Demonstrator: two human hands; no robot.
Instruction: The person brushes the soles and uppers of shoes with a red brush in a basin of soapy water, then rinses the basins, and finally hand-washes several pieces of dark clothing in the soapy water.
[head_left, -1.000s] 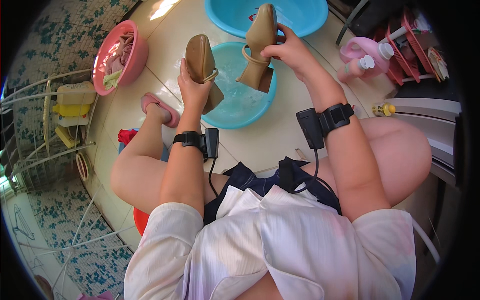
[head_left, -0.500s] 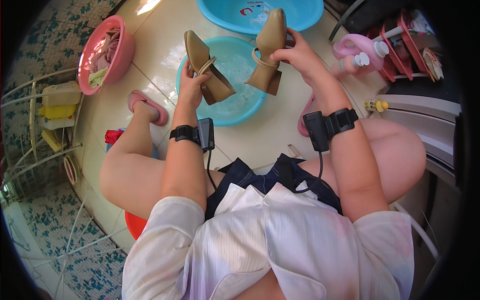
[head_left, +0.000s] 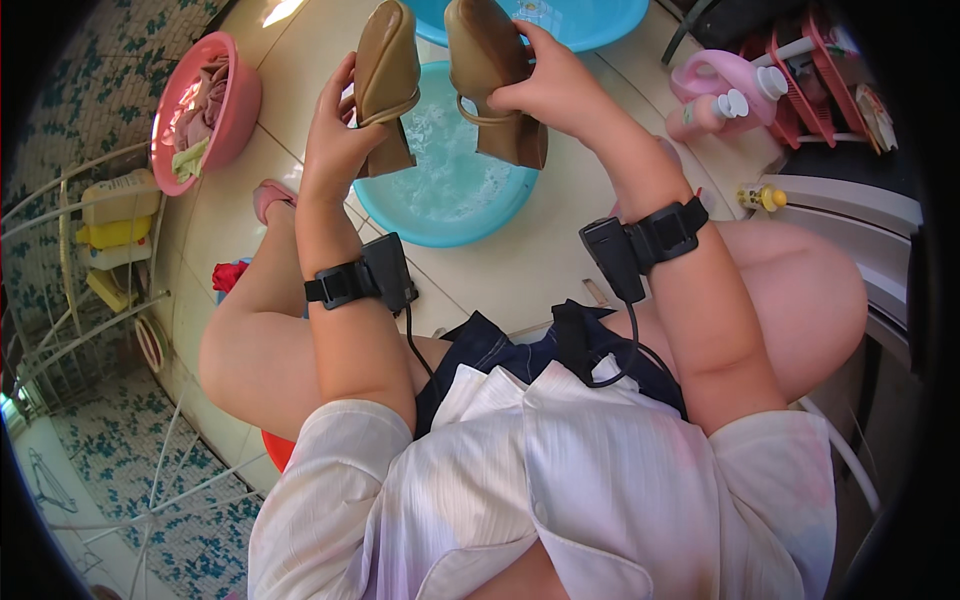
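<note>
My left hand [head_left: 340, 130] is closed on a tan block-heeled shoe [head_left: 388, 65], fingers on its outer side and thumb by the thin strap. The matching tan heeled shoe [head_left: 488, 60] is in my right hand [head_left: 545, 85], gripped from its right side. Both shoes are held up side by side, toes pointing away from me, with a gap between them. Below and behind them on the floor stands a light-blue basin [head_left: 440, 215] of water with some foam on the surface. Black devices are strapped to both my wrists.
A larger blue basin [head_left: 600, 30] lies beyond. At the left stand a pink basin [head_left: 245, 110] of cloths and a white wire rack [head_left: 80, 322] with bottles. To the right are a pink jug [head_left: 715, 75], a pink bottle [head_left: 692, 120], a red rack [head_left: 815, 90] and a small yellow-capped bottle [head_left: 768, 197].
Both shoes have moved farther from me and turned, so more of their soles shows. The left one tilted upright, the right one shifted left, and they are now closer together.
</note>
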